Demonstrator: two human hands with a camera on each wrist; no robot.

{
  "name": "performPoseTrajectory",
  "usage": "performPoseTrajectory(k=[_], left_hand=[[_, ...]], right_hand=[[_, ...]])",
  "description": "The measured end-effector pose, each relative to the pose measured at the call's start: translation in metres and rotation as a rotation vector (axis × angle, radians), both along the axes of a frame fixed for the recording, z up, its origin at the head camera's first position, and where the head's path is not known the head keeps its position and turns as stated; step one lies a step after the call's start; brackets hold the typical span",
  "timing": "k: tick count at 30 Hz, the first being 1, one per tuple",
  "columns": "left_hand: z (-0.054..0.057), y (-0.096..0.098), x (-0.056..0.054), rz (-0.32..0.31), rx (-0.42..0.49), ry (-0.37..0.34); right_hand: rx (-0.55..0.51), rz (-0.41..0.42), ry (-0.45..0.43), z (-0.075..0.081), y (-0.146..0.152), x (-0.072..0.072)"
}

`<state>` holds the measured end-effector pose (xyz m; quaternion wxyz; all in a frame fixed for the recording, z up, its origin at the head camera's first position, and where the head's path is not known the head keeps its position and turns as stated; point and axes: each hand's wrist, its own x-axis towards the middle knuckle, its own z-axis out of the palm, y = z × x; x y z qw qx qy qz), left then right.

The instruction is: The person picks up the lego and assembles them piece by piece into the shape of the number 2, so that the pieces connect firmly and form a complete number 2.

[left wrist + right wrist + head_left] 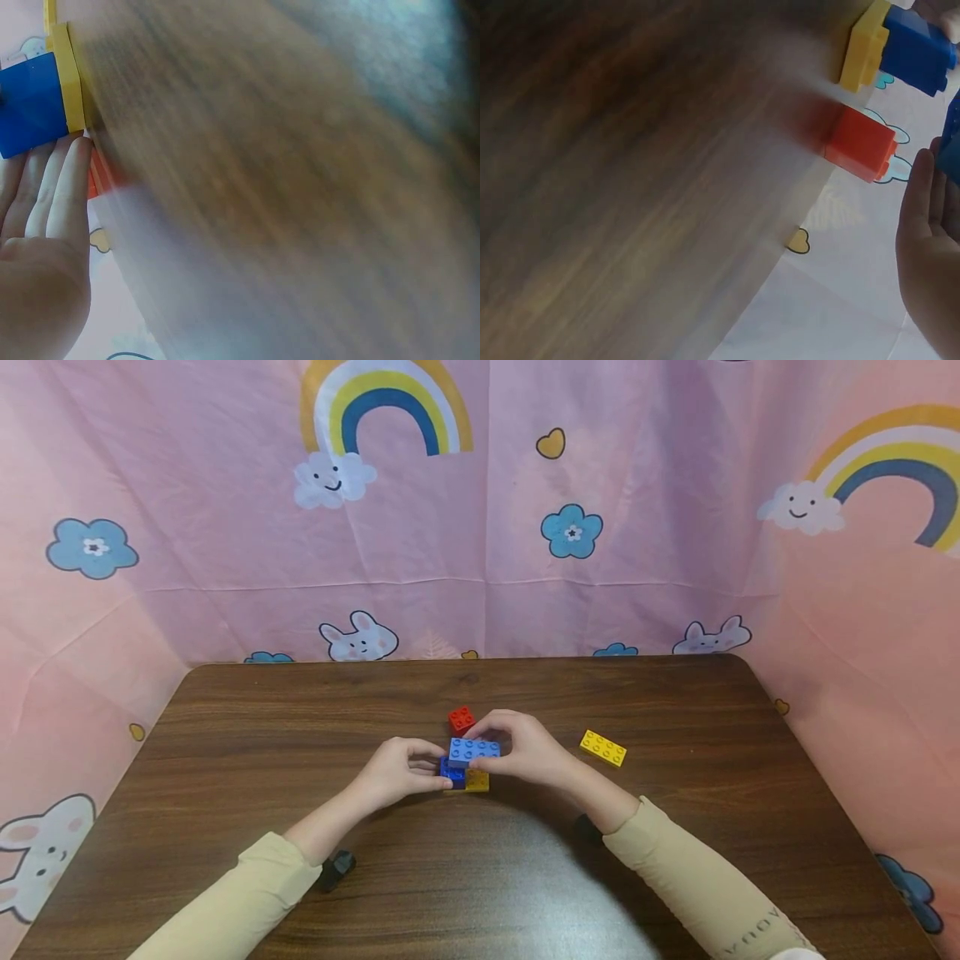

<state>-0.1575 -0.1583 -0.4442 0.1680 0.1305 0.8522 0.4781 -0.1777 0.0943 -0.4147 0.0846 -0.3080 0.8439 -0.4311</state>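
Near the middle of the table, a dark blue building brick [453, 774] stands on the left part of a yellow brick [478, 781]. My left hand [392, 770] pinches the dark blue brick from the left, thumb at the near side and fingers at the far side. Just above this stack, my right hand [531, 753] grips a lighter blue brick [474, 751] with studs facing up. It overlaps the dark blue one in the head view, while the right wrist view shows a gap between them. A red brick [461, 719] sits right behind the stack.
Off to the right on the wooden table [300, 718] lies another yellow brick [602, 748], beyond my right forearm. A patterned pink curtain [465, 543] hangs along the table's back edge and sides. Below my left wrist shows a small black device [338, 870].
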Motion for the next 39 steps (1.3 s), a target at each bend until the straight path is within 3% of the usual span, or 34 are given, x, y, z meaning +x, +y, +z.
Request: performPoseTrajectory(k=[9, 25, 39], left_hand=[[-0.002, -0.001, -0.001, -0.005, 0.010, -0.011], [-0.002, -0.002, -0.001, -0.018, 0.016, 0.013], [-0.002, -0.003, 0.000, -0.038, 0.008, 0.055]], right_hand=[[0.053, 0.006, 0.064, -0.008, -0.007, -0.003], [0.093, 0.045, 0.101, -0.004, -0.015, 0.003], [0.128, 0.001, 0.190, -0.004, -0.020, 0.010]])
